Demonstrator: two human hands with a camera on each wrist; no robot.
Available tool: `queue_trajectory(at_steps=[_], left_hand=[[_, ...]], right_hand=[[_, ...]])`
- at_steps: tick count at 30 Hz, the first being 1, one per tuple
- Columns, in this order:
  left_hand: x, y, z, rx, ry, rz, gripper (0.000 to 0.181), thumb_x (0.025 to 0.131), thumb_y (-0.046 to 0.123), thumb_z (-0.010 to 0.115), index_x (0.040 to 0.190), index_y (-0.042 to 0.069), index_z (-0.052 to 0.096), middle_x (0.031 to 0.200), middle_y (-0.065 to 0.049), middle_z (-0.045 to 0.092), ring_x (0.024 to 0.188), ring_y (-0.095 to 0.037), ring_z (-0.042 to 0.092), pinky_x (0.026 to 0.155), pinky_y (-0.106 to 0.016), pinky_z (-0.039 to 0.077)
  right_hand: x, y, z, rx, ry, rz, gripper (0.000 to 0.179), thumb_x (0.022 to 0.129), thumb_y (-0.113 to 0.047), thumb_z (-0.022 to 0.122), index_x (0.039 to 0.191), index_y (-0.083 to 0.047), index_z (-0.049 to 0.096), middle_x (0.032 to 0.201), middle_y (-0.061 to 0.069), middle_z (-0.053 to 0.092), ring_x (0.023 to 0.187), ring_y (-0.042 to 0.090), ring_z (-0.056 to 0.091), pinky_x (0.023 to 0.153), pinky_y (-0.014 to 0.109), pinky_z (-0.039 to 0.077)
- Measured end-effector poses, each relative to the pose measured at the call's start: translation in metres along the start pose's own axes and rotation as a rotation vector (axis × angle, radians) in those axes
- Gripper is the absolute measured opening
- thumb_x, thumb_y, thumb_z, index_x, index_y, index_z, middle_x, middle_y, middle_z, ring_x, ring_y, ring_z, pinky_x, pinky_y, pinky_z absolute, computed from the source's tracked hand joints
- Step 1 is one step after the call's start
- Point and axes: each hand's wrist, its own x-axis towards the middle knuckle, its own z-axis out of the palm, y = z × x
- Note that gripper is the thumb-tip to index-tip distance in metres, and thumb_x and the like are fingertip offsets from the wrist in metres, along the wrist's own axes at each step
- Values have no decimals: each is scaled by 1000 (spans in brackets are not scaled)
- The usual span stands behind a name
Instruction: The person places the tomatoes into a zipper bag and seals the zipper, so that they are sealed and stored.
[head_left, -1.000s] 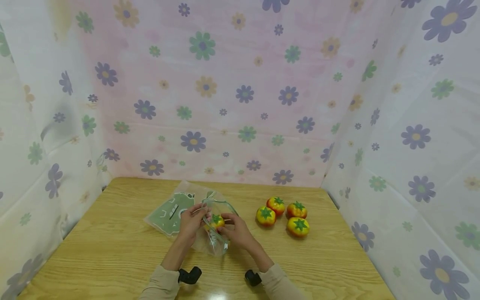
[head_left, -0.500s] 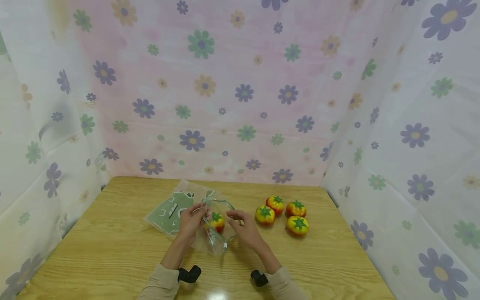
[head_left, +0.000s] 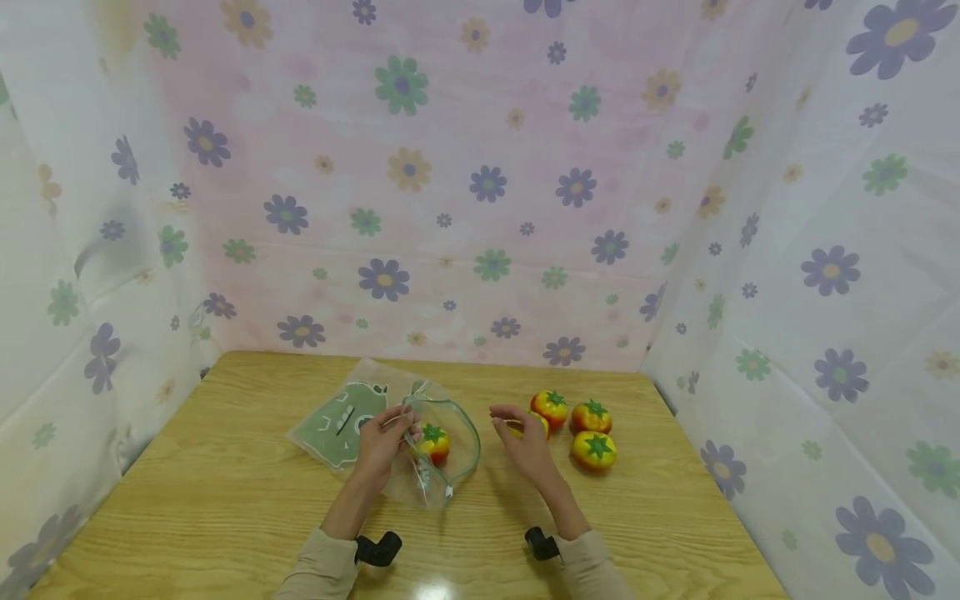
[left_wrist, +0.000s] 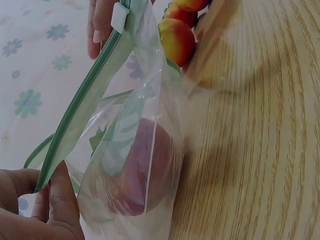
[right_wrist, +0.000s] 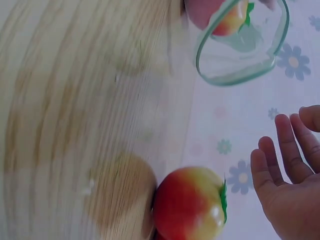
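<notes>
Watching remotely, I see the left hand (head_left: 384, 446) still pinching the green rim (left_wrist: 84, 87) of the clear zip bag (head_left: 411, 483), one red-yellow tomato (head_left: 433, 443) inside. The right hand (head_left: 525, 437), at that tomato a second ago, has drawn away rightward, fingers loosely spread, and now partly covers the nearest of four other tomatoes (head_left: 592, 418). Under everything lies my wood-grain table (head_left: 225, 500); beyond it hang pink and white flower-printed sheets (head_left: 442, 167).

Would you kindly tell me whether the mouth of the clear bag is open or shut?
Open: its green rim forms a wide loop, with the left hand pinching one edge.
</notes>
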Motion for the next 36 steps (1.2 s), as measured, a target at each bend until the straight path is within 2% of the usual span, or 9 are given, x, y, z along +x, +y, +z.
queue_trajectory(at_steps=[3, 6, 12, 16, 20, 25, 31, 36], left_hand=[[0, 0, 0, 6, 7, -2, 46, 101, 2, 61, 140, -16, 44, 95, -3, 75, 73, -5, 68, 69, -17, 60], [0, -1, 0, 22, 11, -3, 47, 101, 3, 61, 140, -16, 44, 100, -8, 76, 73, -5, 68, 68, -17, 60], [1, -3, 0, 50, 7, 3, 44, 101, 3, 62, 138, -14, 46, 118, -23, 71, 74, -5, 67, 68, -17, 58], [1, -3, 1, 55, 11, 4, 40, 100, 2, 62, 135, -13, 49, 113, -21, 73, 73, -5, 67, 67, -16, 58], [2, -3, 2, 54, 11, 2, 39, 100, 2, 62, 134, -13, 50, 110, -17, 74, 74, -6, 68, 68, -16, 58], [2, -4, 2, 50, 5, 8, 39, 100, 1, 62, 134, -13, 50, 110, -16, 74, 73, -6, 67, 66, -16, 58], [2, -4, 2, 65, 17, 1, 40, 100, 1, 61, 136, -13, 50, 116, -22, 72, 72, -5, 67, 64, -16, 57], [2, -5, 2, 72, 27, -1, 39, 100, 2, 62, 136, -12, 51, 110, -16, 74, 70, -5, 67, 63, -15, 55]], right_hand=[[1, 7, -8, -46, 43, -56, 16, 99, -6, 66, 112, 0, 73, 109, 18, 74, 102, 33, 70, 93, 50, 58], [1, 13, -16, -78, 78, -42, 15, 98, -4, 67, 110, 1, 73, 108, 18, 74, 104, 33, 69, 94, 49, 58], [-1, 18, -31, -92, 112, 94, 19, 98, -3, 66, 116, -1, 72, 118, 17, 72, 119, 35, 63, 107, 54, 49], [-2, 23, -39, -101, 140, 132, 23, 96, 0, 67, 119, 0, 70, 123, 19, 70, 126, 37, 59, 110, 55, 47], [-1, 27, -45, -127, 160, 171, 28, 93, 0, 71, 121, 3, 69, 125, 20, 68, 125, 37, 59, 108, 53, 49], [-4, 28, -48, -202, 145, 228, 36, 90, -1, 74, 125, 5, 66, 127, 22, 65, 126, 39, 58, 111, 53, 45], [-7, 28, -49, -296, 89, 245, 47, 87, -2, 77, 130, 9, 61, 132, 28, 60, 128, 46, 53, 112, 58, 43], [-7, 32, -48, -302, 43, 260, 54, 87, -4, 79, 135, 10, 56, 136, 30, 57, 129, 47, 53, 110, 59, 44]])
